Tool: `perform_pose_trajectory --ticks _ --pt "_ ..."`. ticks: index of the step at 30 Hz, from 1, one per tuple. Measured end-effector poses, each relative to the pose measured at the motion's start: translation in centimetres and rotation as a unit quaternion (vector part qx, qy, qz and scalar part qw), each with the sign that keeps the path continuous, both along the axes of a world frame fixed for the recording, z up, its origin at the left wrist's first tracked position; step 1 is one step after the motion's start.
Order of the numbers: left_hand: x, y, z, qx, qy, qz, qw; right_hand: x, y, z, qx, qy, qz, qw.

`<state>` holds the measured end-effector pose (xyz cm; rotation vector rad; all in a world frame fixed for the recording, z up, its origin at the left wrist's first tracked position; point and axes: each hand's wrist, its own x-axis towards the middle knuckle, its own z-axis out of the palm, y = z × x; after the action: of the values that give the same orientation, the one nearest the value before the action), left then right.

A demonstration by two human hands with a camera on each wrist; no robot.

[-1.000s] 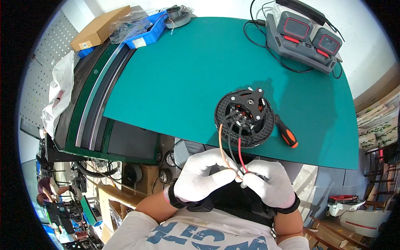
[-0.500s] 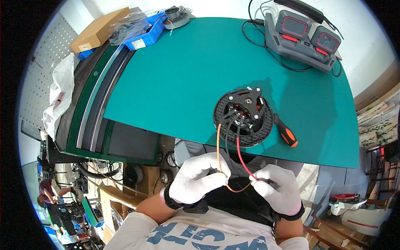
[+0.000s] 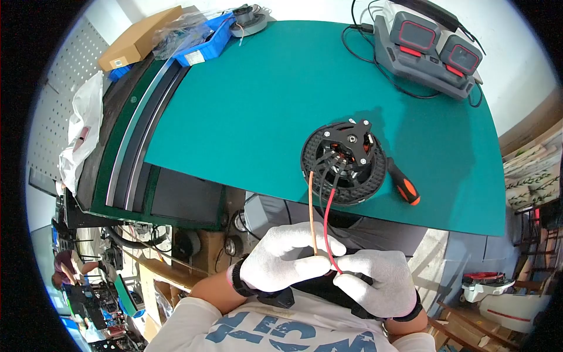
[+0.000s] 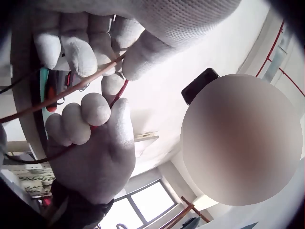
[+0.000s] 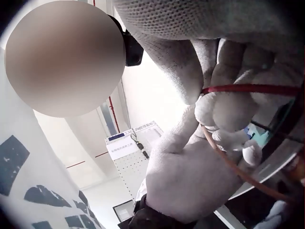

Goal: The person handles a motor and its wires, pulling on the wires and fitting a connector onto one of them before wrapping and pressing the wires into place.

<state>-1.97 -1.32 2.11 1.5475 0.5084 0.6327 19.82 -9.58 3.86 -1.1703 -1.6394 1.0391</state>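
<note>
Two gloved hands meet past the table's [image 3: 252, 88] 6 o'clock edge: left hand [image 3: 287, 258] pinches the orange wire [image 3: 312, 211], right hand [image 3: 375, 281] the red wire [image 3: 326, 226], both running from the black motor [image 3: 344, 163]. Ends lie together; joined or not, can't tell.

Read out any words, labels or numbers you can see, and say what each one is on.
No text reads clearly.
Shirt: big blue letters, upside down and cut off, unreadable.
Cardboard box: white label, too small.
Blue bin: white label, too small.
Wall sign, right wrist view: blurred.
</note>
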Motion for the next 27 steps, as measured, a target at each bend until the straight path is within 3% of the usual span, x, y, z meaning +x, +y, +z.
perform_pose_trajectory --ticks 5,9,17,23,27 --pt "-0.2 -0.1 -0.1 -0.114 -0.019 -0.021 0.993 0.0 -0.3 -0.3 -0.003 -0.023 -0.005 1.0" --pt "0.0 -0.6 0.3 -0.117 -0.022 -0.003 0.993 0.2 -0.5 -0.7 0.038 -0.029 -0.002 0.999" --pt "0.0 -1.0 0.8 -0.179 -0.012 0.044 0.983 0.4 -1.0 -0.4 0.02 -0.019 0.008 1.0" --pt "-0.2 -0.2 -0.5 -0.013 -0.038 -0.026 0.999 -0.1 -1.0 0.3 -0.041 -0.031 0.005 0.999" --pt "-0.3 -0.1 -0.5 -0.014 -0.045 -0.027 0.999 -0.5 -1.0 0.3 -0.084 -0.013 -0.02 0.996"
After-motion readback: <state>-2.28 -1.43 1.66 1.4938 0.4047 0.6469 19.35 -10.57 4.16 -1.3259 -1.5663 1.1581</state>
